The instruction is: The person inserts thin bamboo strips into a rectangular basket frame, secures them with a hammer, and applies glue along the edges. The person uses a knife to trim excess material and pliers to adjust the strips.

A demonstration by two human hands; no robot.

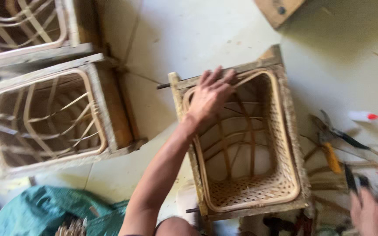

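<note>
The basket [246,140] under the left hand [208,96] is woven of pale, smooth cane, set in a rough, weathered wooden frame [285,87]. The floor [197,35] is matt, pale tile. A crumpled teal cloth [44,209] lies near left. Shears [329,131] at right look metal.

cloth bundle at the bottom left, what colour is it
Teal green, seen in the head view: the cloth bundle lies crumpled on the floor.

The right hand [366,214] is motion-blurred and cut off by the bottom edge, so its grip on the dark tool [351,179] cannot be told. The upper-left frame [22,30] runs out of view.
</note>
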